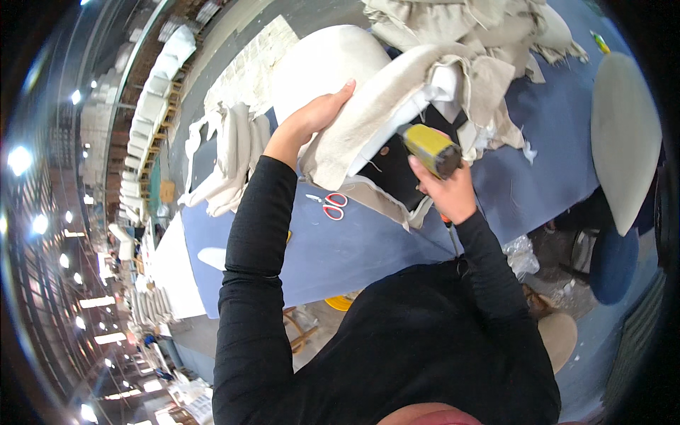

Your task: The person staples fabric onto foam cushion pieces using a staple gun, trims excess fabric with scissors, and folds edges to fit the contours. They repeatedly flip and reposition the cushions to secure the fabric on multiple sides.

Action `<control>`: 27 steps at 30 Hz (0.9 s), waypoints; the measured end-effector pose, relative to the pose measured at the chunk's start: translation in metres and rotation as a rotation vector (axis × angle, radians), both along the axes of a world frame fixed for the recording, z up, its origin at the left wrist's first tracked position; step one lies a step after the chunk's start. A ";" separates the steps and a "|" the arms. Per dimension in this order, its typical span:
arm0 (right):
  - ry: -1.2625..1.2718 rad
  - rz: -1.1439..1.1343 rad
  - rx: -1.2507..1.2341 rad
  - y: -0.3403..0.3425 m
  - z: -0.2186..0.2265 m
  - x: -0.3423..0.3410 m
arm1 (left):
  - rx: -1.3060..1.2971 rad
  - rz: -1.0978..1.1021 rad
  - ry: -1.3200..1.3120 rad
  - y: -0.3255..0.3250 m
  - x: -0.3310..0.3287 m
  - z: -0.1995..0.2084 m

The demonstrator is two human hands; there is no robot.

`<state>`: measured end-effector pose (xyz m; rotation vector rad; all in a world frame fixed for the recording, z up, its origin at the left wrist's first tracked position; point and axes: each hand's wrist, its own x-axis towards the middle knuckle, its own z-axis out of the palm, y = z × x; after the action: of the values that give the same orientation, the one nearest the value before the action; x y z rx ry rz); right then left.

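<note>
My right hand (451, 190) is closed round a yellow and black staple gun (432, 147), slightly blurred. It is held over the black underside (397, 170) of an upholstered chair part. Beige fabric (379, 106) wraps the part's rim, and white padding shows at its edge. At the left, my left hand (316, 117) lies on the beige-covered edge with its visible fingers stretched out; some fingers are hidden. Just beyond that hand is a smooth off-white cushion (322, 60). Scissors with red and white handles (334, 206) lie on the blue-covered table in front of the part.
More beige covers (460, 25) are heaped at the far side, and folded pieces (234, 152) lie left. A rounded grey-beige panel (627, 138) stands at the right table edge. An air hose (453, 241) hangs below the staple gun. The blue table (340, 248) ends before my body.
</note>
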<state>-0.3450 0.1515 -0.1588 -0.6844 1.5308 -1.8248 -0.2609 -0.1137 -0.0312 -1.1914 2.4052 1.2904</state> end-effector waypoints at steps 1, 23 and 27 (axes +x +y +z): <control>0.081 -0.035 -0.032 -0.006 -0.005 0.004 | 0.050 0.066 -0.048 0.000 -0.005 -0.007; 0.343 -0.203 -0.219 -0.003 0.009 -0.005 | -0.719 -0.496 0.086 0.066 0.002 0.007; 0.353 -0.134 -0.151 0.006 0.021 -0.005 | -0.724 -0.493 0.090 0.065 0.004 0.006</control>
<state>-0.3501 0.1578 -0.1377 -1.0431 1.7066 -2.0150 -0.2566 -0.0483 -0.0251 -0.5597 3.0691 0.3340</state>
